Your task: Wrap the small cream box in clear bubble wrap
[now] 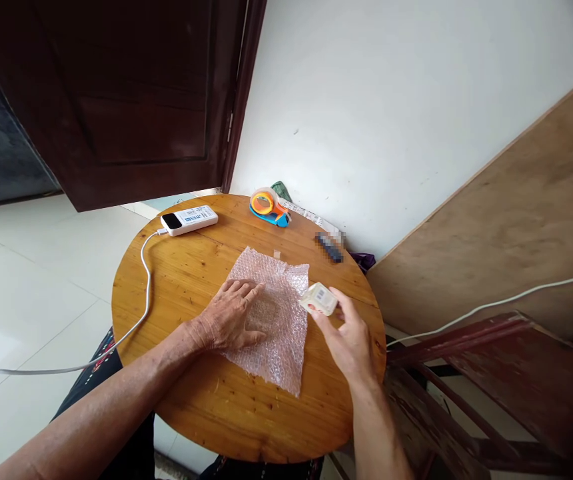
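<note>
Two bare hands were over a round, varnished wooden bench [181,280] in the head view. The left hand [234,312] lay palm down, its fingers spread apart and pointing away to the right, on a pinkish, translucent sheet of bubble wrap [281,350]. That sheet's long axis ran from far to near, the near end slanting rightward. The right hand [350,333] had its grip clamped, thumb against fingers, on a small cream-white box [322,298] with a printed label. The box was at the wrap's right edge, label face up, its long axis roughly crosswise and its tapered end pointing left; whether it touched the wrap could not be told. Beyond lay an orange-and-blue plastic tape dispenser [281,217].
</note>
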Tool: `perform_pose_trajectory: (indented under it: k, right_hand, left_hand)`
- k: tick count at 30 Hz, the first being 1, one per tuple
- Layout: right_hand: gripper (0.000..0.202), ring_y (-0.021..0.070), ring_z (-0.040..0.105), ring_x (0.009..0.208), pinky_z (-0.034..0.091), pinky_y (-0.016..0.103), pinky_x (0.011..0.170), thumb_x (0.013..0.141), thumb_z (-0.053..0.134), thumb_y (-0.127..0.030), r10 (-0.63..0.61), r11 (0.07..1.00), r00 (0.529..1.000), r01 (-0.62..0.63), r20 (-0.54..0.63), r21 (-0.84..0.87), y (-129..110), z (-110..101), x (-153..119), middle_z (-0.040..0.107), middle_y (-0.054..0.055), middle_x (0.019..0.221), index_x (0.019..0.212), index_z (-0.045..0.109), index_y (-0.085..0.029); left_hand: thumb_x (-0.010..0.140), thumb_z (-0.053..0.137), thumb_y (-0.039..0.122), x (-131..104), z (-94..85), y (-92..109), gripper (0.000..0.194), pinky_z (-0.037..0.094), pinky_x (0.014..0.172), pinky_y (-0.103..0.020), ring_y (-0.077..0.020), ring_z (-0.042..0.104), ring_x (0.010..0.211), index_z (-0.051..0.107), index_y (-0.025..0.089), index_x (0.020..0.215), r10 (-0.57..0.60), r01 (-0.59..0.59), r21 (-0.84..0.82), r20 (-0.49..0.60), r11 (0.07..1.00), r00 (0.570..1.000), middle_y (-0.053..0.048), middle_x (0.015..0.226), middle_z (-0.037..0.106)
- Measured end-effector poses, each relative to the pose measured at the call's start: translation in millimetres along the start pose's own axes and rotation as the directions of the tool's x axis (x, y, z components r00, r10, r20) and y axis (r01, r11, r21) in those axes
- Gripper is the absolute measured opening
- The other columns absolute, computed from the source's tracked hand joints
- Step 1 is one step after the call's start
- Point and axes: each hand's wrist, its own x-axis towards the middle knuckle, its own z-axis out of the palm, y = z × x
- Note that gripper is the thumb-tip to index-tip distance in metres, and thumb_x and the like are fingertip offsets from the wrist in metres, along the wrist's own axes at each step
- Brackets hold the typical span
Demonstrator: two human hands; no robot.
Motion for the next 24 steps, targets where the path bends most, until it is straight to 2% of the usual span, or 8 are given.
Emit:
perform_pose_trajectory:
  k: [3,6,8,11,14,17,20,24]
  right_hand:
    - [0.057,0.0300,0.063,0.109,0.047,0.046,0.095,0.081,0.058,-0.044,0.128,0.980,0.992,-0.126,0.004,-0.157,30,-14,4,0.068,0.013,0.120,0.133,0.053,-0.020]
    - [0.061,0.0330,0.060,0.113,0.045,0.050,0.096,0.080,0.057,-0.042,0.145,0.945,0.989,-0.134,0.015,-0.299,45,-16,2,0.066,0.015,0.123,0.135,0.051,-0.017]
    - [0.064,0.0350,0.055,0.121,0.043,0.052,0.100,0.080,0.057,-0.043,0.064,0.939,0.997,-0.078,-0.052,-0.335,39,-16,-3,0.060,0.018,0.132,0.137,0.049,-0.016]
    - [0.051,0.0326,0.053,0.124,0.042,0.050,0.104,0.087,0.053,-0.043,-0.133,0.952,0.982,0.089,-0.135,-0.293,10,-13,-10,0.058,0.017,0.133,0.131,0.054,-0.017]
    - [0.034,0.0272,0.054,0.123,0.043,0.045,0.106,0.093,0.048,-0.035,-0.308,0.937,0.951,0.308,0.023,-0.166,-28,1,-12,0.060,0.013,0.130,0.121,0.062,-0.021]
    - [0.039,0.0252,0.051,0.128,0.041,0.046,0.109,0.094,0.043,-0.023,-0.392,0.901,0.898,0.418,0.197,-0.114,-53,30,-1,0.057,0.011,0.136,0.130,0.056,-0.022]
    - [0.044,0.0262,0.051,0.127,0.040,0.046,0.108,0.093,0.042,-0.019,-0.361,0.876,0.881,0.433,0.305,-0.213,-55,59,21,0.058,0.014,0.135,0.136,0.051,-0.017]
    - [0.042,0.0311,0.048,0.130,0.038,0.050,0.107,0.097,0.043,-0.029,-0.214,0.840,0.919,0.345,0.330,-0.418,-34,74,44,0.053,0.018,0.142,0.135,0.052,-0.012]
  left_hand:
    - [0.070,0.072,0.057,1,0.9,0,0.091,0.026,0.116,-0.050,-0.0358,0.040,0.136,0.041,0.014,0.143,0.008,-0.008,0.018,0.001,1.000,1.000,-0.018,0.143,0.050]
    - [0.068,0.073,0.057,1,2.0,-1,0.093,0.026,0.116,-0.050,-0.0357,0.041,0.135,0.041,0.013,0.143,0.014,-0.014,0.024,0.007,1.000,1.000,-0.018,0.143,0.050]
    - [0.068,0.073,0.058,2,3.1,-2,0.093,0.026,0.116,-0.051,-0.0358,0.041,0.135,0.040,0.013,0.144,0.016,-0.016,0.025,0.005,1.000,1.000,-0.018,0.142,0.051]
    - [0.068,0.072,0.059,2,4.9,-3,0.092,0.025,0.115,-0.052,-0.0363,0.041,0.135,0.041,0.016,0.144,0.022,-0.022,0.023,-0.004,0.999,1.000,-0.017,0.142,0.051]
    - [0.068,0.073,0.059,2,6.6,-4,0.092,0.025,0.115,-0.052,-0.0367,0.041,0.135,0.041,0.018,0.144,0.039,-0.038,0.012,-0.016,0.999,0.999,-0.017,0.142,0.050]
    - [0.066,0.073,0.061,2,7.9,-6,0.093,0.024,0.116,-0.054,-0.0375,0.040,0.135,0.041,0.019,0.144,0.037,-0.036,0.013,-0.033,0.999,0.999,-0.017,0.145,0.047]
    - [0.062,0.073,0.068,2,8.5,-9,0.102,0.018,0.118,-0.058,-0.0403,0.034,0.140,0.040,0.018,0.145,-0.034,0.036,0.042,-0.037,0.998,0.999,-0.020,0.150,0.041]
    - [0.059,0.068,0.077,3,9.8,-13,0.113,0.013,0.118,-0.062,-0.0427,0.026,0.145,0.038,0.012,0.147,-0.115,0.115,0.071,-0.001,0.991,0.993,-0.025,0.154,0.034]
